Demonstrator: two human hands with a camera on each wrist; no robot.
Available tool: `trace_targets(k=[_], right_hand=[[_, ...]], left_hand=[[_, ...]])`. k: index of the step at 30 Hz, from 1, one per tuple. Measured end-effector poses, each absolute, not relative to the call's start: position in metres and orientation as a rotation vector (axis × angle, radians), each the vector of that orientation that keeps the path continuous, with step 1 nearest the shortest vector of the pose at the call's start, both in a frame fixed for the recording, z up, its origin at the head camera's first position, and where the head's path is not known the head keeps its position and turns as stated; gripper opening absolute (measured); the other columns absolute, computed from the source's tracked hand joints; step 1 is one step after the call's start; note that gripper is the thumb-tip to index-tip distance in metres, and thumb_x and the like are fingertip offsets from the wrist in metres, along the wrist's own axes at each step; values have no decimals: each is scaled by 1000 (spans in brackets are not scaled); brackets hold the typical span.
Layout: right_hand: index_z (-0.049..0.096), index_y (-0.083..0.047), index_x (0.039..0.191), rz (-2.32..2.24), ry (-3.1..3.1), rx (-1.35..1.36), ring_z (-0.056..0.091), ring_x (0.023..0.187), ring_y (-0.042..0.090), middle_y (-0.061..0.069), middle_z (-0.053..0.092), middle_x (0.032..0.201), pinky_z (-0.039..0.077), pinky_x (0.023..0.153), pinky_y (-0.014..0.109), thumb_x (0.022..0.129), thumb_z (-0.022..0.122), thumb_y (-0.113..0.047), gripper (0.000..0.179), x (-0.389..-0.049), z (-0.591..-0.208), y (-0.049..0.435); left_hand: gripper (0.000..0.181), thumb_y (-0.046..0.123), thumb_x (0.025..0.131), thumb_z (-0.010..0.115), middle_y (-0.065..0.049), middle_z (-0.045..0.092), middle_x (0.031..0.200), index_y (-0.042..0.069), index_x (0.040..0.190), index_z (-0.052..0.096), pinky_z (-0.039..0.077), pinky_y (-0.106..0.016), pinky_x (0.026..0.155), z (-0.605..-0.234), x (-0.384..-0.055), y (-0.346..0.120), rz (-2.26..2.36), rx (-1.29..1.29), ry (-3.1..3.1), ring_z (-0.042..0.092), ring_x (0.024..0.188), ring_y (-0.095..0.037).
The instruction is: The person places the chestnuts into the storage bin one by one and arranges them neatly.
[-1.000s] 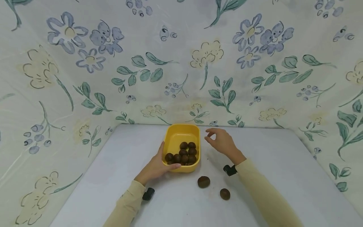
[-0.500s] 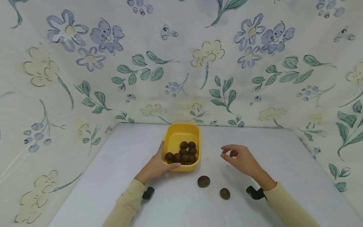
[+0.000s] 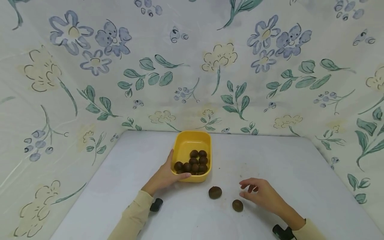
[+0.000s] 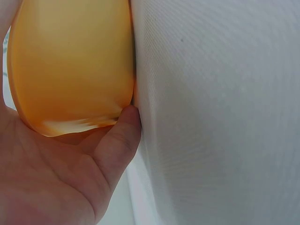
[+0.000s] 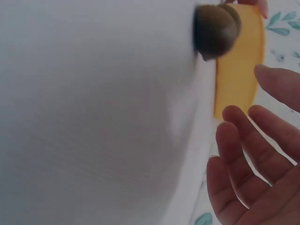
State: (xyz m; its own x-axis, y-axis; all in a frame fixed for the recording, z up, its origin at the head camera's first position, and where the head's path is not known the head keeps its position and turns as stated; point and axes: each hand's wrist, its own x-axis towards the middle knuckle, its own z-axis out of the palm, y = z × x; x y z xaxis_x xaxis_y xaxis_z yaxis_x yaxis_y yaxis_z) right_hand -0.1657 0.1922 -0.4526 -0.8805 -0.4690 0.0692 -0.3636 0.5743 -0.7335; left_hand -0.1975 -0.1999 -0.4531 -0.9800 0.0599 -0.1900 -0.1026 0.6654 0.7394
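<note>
A yellow plastic container (image 3: pixel 192 137) stands on the table with several brown chestnuts (image 3: pixel 194 161) gathered at its near end. My left hand (image 3: pixel 164 175) grips its near left corner, thumb along the front and fingers at the left side. In the left wrist view, the fingers (image 4: pixel 123 136) reach round the container's wall (image 4: pixel 75 65). Two loose chestnuts lie on the table: a larger one (image 3: pixel 215 192) nearer the container and a smaller one (image 3: pixel 238 205) to its right. My right hand (image 3: pixel 264 195), fingers loosely bent and holding nothing, hovers just right of the smaller chestnut.
The white table (image 3: pixel 270 156) ends at a floral-patterned sheet (image 3: pixel 192 76) behind and at the sides. Small dark specks dot the tabletop right of the container. Each wrist carries a black camera, such as the left one (image 3: pixel 156 205).
My right hand has drawn back from the container's right side, moving right and nearer, down to beside the smaller loose chestnut. My left hand and the container have stayed put.
</note>
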Motion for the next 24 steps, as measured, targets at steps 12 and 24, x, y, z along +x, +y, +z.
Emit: trace_targets(k=[12,24], right_hand=[[76,-10,114,-1162,2514,-784,61,92,0,-2,76,109,54,79,21,86,84,-34,38,-157,-464,192],[77,-10,109,-1134,2511,-760,59,88,-1,-4,75,105,53,76,21,78,91,-23,37,-150,-459,185]], left_hand=[[137,70,77,79,-20,16,173,20,167,-10,29,-66,124,-453,-197,-200,1216,-24,2679,27,157,-45],[135,68,78,80,-20,15,173,19,167,-10,28,-66,124,-453,-197,-200,1237,-7,2678,26,157,-44]])
